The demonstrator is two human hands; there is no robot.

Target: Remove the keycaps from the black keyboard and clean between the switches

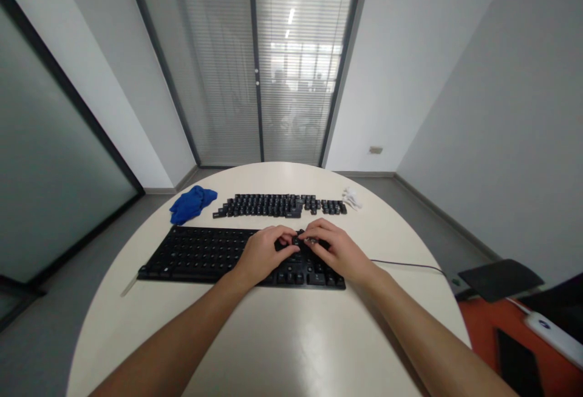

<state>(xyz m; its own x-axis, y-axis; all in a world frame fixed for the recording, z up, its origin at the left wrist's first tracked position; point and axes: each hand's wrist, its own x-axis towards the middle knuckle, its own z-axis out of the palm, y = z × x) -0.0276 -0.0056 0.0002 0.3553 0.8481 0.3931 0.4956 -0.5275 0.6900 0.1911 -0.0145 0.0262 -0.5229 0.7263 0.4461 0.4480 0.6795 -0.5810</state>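
To work well here, I should move my left hand and right hand gently, both curled narrow over the right part of the keyboard, which lies from near the surface's left edge past its middle, though whether they pinch something I cannot tell.

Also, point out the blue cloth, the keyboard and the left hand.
Blue cloth (190,204): head view, middle of the bunched fabric.
Keyboard (200,255): head view, left part of its top face.
Left hand (265,254): head view, back of the hand.
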